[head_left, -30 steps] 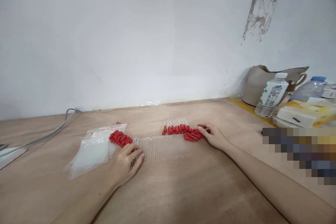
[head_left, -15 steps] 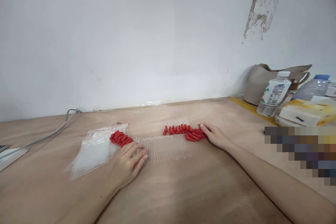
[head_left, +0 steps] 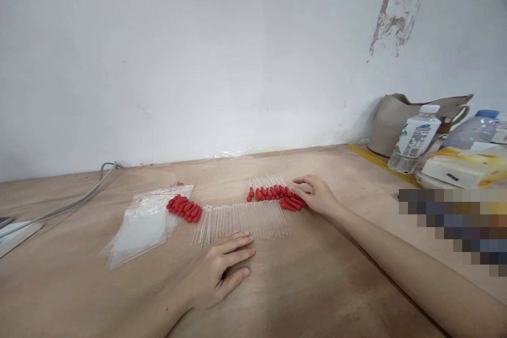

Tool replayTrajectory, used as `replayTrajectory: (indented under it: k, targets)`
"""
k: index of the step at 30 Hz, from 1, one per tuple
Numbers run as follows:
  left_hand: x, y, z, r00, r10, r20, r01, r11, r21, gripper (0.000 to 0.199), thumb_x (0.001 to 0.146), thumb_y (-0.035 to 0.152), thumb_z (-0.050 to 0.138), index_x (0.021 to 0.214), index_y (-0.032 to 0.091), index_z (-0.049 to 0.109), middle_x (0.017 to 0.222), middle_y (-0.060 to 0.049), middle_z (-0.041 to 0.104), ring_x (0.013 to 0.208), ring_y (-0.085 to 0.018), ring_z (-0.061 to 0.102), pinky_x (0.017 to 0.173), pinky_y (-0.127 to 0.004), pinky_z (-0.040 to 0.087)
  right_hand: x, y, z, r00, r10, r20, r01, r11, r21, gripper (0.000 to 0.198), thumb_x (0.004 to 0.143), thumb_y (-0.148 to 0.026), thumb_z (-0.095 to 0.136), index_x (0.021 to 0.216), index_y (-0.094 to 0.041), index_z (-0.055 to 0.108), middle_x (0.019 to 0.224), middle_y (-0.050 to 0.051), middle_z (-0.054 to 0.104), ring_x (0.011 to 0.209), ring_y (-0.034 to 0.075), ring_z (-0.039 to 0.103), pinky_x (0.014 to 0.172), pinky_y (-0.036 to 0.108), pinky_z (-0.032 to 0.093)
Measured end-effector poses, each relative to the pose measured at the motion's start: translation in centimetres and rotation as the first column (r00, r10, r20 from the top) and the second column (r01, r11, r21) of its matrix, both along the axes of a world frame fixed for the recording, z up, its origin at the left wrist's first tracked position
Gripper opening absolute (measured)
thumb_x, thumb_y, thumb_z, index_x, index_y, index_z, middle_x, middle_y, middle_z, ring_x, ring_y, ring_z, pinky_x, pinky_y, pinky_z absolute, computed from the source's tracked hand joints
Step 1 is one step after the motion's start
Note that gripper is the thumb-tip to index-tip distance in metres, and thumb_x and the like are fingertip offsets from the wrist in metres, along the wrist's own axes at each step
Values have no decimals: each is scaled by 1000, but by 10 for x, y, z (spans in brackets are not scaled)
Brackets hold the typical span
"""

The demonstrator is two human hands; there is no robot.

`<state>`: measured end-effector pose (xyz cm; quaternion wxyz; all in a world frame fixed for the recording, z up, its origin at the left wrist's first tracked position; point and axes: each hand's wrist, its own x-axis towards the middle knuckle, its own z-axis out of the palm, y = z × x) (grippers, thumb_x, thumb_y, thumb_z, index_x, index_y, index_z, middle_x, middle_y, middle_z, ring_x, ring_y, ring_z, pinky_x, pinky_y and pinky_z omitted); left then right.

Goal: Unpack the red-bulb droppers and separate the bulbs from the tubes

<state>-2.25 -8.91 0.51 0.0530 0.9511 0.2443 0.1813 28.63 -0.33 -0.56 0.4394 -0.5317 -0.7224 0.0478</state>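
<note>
A row of clear glass dropper tubes (head_left: 241,220) lies side by side on the table. My left hand (head_left: 219,269) rests palm down in front of their near ends, fingers spread and holding nothing. Behind the row lie several droppers (head_left: 273,191) with red rubber bulbs on their near ends. My right hand (head_left: 317,195) is at their right end, its thumb and index finger apart, touching or very close to the last bulbs. Loose red rubber bulbs (head_left: 291,204) lie partly under that hand. Another pile of red bulbs (head_left: 185,208) sits left of the tubes.
Clear zip bags (head_left: 138,232) are stacked on the left, partly under the left bulb pile. A grey cable (head_left: 85,199) runs along the far left. At right stand a labelled bottle (head_left: 414,140), a beige bag (head_left: 390,124) and a tissue pack (head_left: 455,169). A white wall (head_left: 237,63) rises behind.
My left hand has moved right and nearer to me, from the left end of the glass tubes, uncovering them. My right hand has shifted slightly, its fingers now arched over by the bulbed droppers.
</note>
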Motion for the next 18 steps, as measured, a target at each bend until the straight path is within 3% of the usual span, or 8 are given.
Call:
replayTrajectory:
  k: [3, 9, 15, 18]
  targets:
    - [0, -1, 0, 1000, -5, 16, 5, 1000, 7, 40, 83, 21, 48, 122, 23, 47, 125, -8, 50, 119, -22, 43, 96, -42, 41, -24, 2, 9, 988, -55, 141, 48, 997, 58, 23, 75, -41, 54, 77, -22, 66, 81, 5, 64, 84, 21, 56, 78, 35, 38]
    - [0, -2, 1, 1000, 8, 6, -8, 1000, 7, 39, 83, 20, 46, 122, 21, 47, 128, -9, 47, 122, -22, 38, 97, -42, 40, -57, 8, 7, 946, -239, 220, 221, 970, 102, 25, 73, -43, 55, 67, -21, 65, 77, 6, 62, 82, 22, 51, 76, 39, 31]
    - [0, -3, 2, 999, -5, 46, 5, 1000, -1, 38, 83, 19, 47, 122, 22, 48, 127, -9, 47, 121, -23, 40, 96, -42, 41, -62, 13, 4, 938, -296, 183, 278, 953, 117, 29, 74, -38, 52, 54, -20, 62, 74, 7, 61, 82, 23, 49, 76, 41, 28]
    - [0, -4, 2, 999, -8, 51, 9, 1000, -2, 40, 84, 19, 46, 123, 22, 46, 128, -9, 46, 121, -22, 39, 95, -42, 41, -64, 13, 7, 927, -365, 84, 354, 927, 128, 29, 76, -36, 50, 55, -20, 62, 75, 8, 63, 82, 24, 49, 75, 41, 29]
